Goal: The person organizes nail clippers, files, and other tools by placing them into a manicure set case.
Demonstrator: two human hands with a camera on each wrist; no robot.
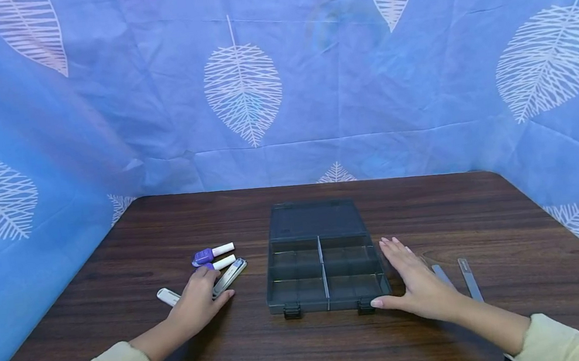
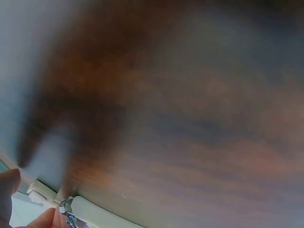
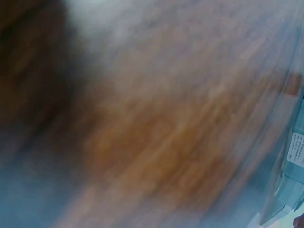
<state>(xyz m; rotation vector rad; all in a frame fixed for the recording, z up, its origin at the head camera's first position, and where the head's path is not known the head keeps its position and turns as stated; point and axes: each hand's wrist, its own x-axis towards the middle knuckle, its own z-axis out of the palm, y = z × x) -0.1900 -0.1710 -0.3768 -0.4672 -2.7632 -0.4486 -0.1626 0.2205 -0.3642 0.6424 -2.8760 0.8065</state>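
Note:
A grey see-through organiser box (image 1: 324,277) lies open mid-table, its lid (image 1: 315,219) folded back and its compartments empty. My right hand (image 1: 418,282) lies flat on the table against the box's right side, with the thumb at the front right corner. My left hand (image 1: 198,299) rests over a cluster of small items: two purple bottles with white caps (image 1: 212,252) (image 1: 222,263), a silver clipper (image 1: 230,275) and a white tool (image 1: 167,297). Its fingertips reach the nearer bottle. In the left wrist view, fingertips (image 2: 10,183) sit close to a white piece (image 2: 95,211); any grip is unclear.
Two slim nail files (image 1: 443,275) (image 1: 470,279) lie on the dark wood table (image 1: 307,349) just right of my right hand. Blue leaf-print cloth (image 1: 243,91) walls in the back and both sides. Both wrist views are badly blurred.

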